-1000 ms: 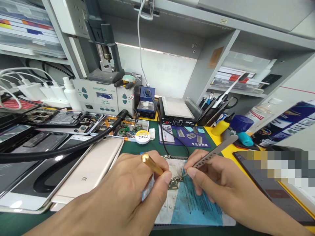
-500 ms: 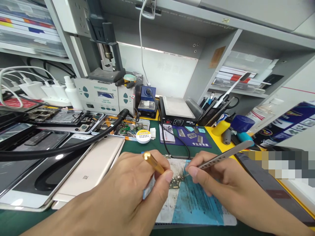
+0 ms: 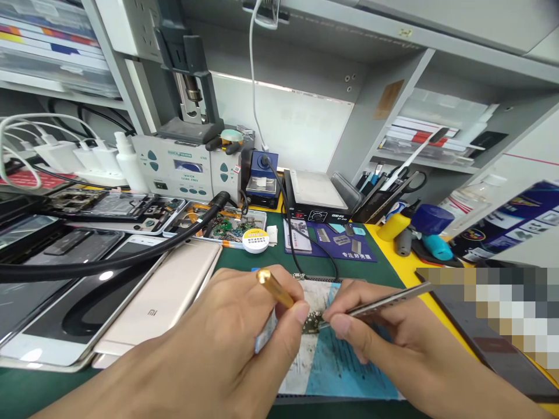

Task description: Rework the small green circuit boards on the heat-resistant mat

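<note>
Left hand (image 3: 231, 320) pinched a golden metal rod (image 3: 275, 288), right hand (image 3: 379, 320) grey metal tweezers (image 3: 393, 299); slipping risked scratching the greenish circuit board (image 3: 311, 326) between them.

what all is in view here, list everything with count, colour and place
pad: 1, blue and white, front centre
circuit board: 1, dark green, on the pad
tool: 1, gold, in left hand
tweezers: 1, grey, in right hand
gold phone: 1, pale gold, left
black hose: 1, black, across the left
parts tray: 1, white, left of centre; contents too jumbled to count
round tin: 1, white and yellow, beside the tray
grey machine: 1, grey, back left
spray bottle: 1, white, back left
purple mat: 1, purple, behind the pad
yellow bottle: 1, yellow, right
hands: 2, bare, front
</note>
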`<action>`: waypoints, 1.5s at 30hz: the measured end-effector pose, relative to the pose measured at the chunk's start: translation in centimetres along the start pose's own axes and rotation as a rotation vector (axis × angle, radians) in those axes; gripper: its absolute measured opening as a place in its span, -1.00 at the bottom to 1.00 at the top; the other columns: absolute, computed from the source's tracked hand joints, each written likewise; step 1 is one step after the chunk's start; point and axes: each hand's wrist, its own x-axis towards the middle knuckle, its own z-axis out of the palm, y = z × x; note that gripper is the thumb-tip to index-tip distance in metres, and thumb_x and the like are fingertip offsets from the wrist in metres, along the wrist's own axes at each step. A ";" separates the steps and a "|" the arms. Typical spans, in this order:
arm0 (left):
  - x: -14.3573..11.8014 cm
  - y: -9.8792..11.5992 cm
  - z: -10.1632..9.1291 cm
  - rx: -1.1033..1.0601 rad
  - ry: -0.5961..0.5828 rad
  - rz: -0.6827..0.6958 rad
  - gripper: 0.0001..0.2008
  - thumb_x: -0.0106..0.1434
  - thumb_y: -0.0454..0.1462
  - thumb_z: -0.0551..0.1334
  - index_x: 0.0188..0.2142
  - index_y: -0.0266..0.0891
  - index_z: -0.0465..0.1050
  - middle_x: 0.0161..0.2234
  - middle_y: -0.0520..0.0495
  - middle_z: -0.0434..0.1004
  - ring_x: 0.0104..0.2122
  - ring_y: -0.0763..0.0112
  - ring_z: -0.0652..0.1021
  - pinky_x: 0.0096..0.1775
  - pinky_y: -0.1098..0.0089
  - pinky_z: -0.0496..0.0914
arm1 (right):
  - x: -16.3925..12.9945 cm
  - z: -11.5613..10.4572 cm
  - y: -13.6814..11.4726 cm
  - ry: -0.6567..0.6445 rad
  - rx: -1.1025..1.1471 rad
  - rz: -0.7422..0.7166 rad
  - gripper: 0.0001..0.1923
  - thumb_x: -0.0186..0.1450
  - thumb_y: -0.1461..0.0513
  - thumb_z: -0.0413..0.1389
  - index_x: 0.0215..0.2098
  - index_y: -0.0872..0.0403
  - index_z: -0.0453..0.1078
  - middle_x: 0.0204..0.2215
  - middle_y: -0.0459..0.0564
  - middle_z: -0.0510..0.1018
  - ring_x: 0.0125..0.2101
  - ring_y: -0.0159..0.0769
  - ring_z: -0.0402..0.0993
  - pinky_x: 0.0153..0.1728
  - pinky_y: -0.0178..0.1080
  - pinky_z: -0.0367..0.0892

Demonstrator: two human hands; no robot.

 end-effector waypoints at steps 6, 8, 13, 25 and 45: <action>0.5 0.5 -0.6 0.078 -0.028 -0.034 -0.77 0.40 -0.36 0.04 -0.39 -0.27 0.37 -0.49 0.02 0.40 -0.49 0.44 0.46 -0.42 0.36 0.32 | 0.0 0.0 0.1 -0.005 -0.028 -0.036 -0.75 0.52 0.06 -0.02 -0.21 -0.06 0.44 -0.35 -0.13 0.44 -0.39 -0.33 0.35 -0.39 -0.31 0.29; 0.5 0.6 -0.7 0.086 -0.030 -0.046 -0.77 0.40 -0.36 0.04 -0.36 -0.27 0.38 -0.46 0.01 0.43 -0.46 0.43 0.50 -0.39 0.36 0.35 | 0.0 0.0 0.2 -0.008 -0.025 -0.040 -0.76 0.52 0.07 -0.01 -0.20 -0.07 0.44 -0.35 -0.13 0.44 -0.42 -0.34 0.33 -0.42 -0.32 0.28; 0.3 0.7 -0.7 0.079 -0.045 -0.048 -0.79 0.39 -0.37 0.05 -0.37 -0.26 0.37 -0.46 0.02 0.43 -0.49 0.46 0.48 -0.41 0.38 0.34 | 0.0 0.1 0.0 0.011 -0.032 -0.071 -0.79 0.52 0.11 0.00 -0.20 -0.06 0.44 -0.39 -0.15 0.44 -0.46 -0.37 0.33 -0.45 -0.34 0.27; 0.3 0.4 -0.6 0.044 -0.050 -0.037 -0.82 0.38 -0.39 0.05 -0.33 -0.26 0.37 -0.45 0.01 0.44 -0.44 0.42 0.50 -0.37 0.37 0.34 | 0.2 0.1 0.0 0.001 -0.054 -0.095 -0.79 0.51 0.11 0.01 -0.21 -0.05 0.44 -0.42 -0.13 0.42 -0.45 -0.33 0.34 -0.43 -0.31 0.27; -0.1 -0.2 0.0 -0.018 0.000 -0.003 -0.84 0.39 -0.39 0.08 -0.35 -0.29 0.34 -0.46 0.08 0.29 -0.53 0.52 0.30 -0.46 0.35 0.20 | -0.5 -0.4 0.3 -0.043 -0.042 0.047 -0.67 0.50 -0.03 -0.02 -0.30 -0.04 0.38 -0.44 -0.13 0.32 -0.43 -0.30 0.26 -0.47 -0.28 0.19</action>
